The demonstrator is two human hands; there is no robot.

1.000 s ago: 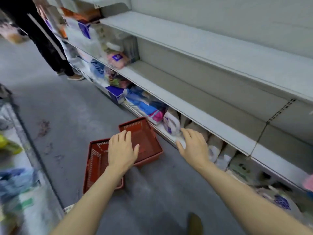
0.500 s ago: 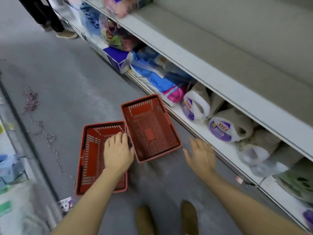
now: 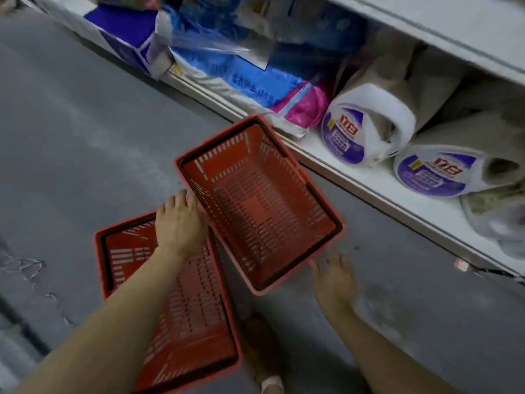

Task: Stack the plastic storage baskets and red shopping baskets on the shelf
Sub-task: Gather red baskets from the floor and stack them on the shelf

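Note:
Two empty red shopping baskets lie on the grey floor in front of the shelf. The farther basket (image 3: pixel 255 206) sits at an angle next to the bottom shelf (image 3: pixel 397 197). The nearer basket (image 3: pixel 193 322) lies to its left, under my left forearm. My left hand (image 3: pixel 180 223) is over the nearer basket's far corner, its fingertips at the farther basket's left rim. My right hand (image 3: pixel 333 280) is blurred, fingers stretched out, just off the farther basket's near right corner. Neither hand grips anything.
The bottom shelf holds white detergent bottles (image 3: pixel 343 135) lying on their sides, and blue and pink packs (image 3: pixel 247 78) further left. A shelf board (image 3: pixel 454 32) overhangs them. My shoe (image 3: pixel 264 345) is between the baskets and my right arm.
The view has dropped closer to the floor. Both hands have come down toward the farther basket, the left to its left rim and the right to its near corner.

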